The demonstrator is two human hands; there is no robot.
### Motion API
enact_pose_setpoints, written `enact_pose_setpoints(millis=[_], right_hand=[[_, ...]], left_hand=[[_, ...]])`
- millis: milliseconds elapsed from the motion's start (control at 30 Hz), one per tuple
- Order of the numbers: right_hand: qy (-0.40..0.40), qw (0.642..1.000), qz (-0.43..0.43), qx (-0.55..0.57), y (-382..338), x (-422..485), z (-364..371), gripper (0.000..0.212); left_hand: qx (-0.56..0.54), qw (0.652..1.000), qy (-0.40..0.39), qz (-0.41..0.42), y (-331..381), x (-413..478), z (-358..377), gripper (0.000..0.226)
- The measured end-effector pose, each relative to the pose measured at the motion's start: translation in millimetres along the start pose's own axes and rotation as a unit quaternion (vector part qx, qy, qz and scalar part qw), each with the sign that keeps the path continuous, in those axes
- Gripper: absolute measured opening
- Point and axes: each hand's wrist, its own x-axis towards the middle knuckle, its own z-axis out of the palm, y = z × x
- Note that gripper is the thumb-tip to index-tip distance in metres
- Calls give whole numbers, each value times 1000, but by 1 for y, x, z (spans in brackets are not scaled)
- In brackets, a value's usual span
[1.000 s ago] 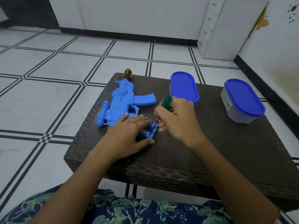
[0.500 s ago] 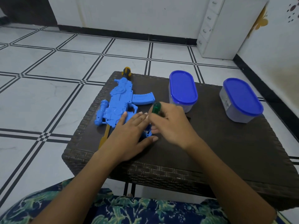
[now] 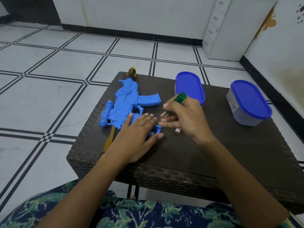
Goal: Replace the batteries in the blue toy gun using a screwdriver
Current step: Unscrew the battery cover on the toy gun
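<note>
White tiled floor, dark woven table (image 3: 213,153): battery swap looks partly done.

Head view: the blue toy gun (image 3: 126,104) lies at the table's 10 o'clock. The left hand (image 3: 136,137) presses flat on it, fingers straight. The right hand (image 3: 184,119) curls round the green screwdriver (image 3: 180,97), tip down by the gun's near end. 1 battery (image 3: 177,130) lies at 3 o'clock of that end, so the compartment seems open. Fresh cells, cover and screw likely remain. 2 blue-lidded containers (image 3: 190,86) sit at 12 and 2 o'clock.
</note>
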Motion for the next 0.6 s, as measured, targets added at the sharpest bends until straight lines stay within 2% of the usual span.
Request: enact_pose_setpoints(millis=[133, 300, 400, 600], right_hand=[[31, 999, 0, 20, -1, 1, -4, 13], [52, 998, -23, -11, 0, 1, -5, 13], [44, 998, -29, -28, 2, 0, -6, 11], [52, 998, -27, -28, 5, 0, -16, 12]], left_hand=[[-35, 999, 15, -14, 2, 2, -3, 63], [-96, 992, 62, -56, 4, 7, -4, 44], [-134, 982, 84, -100, 8, 12, -10, 44], [-153, 975, 59, -148, 2, 16, -21, 56]])
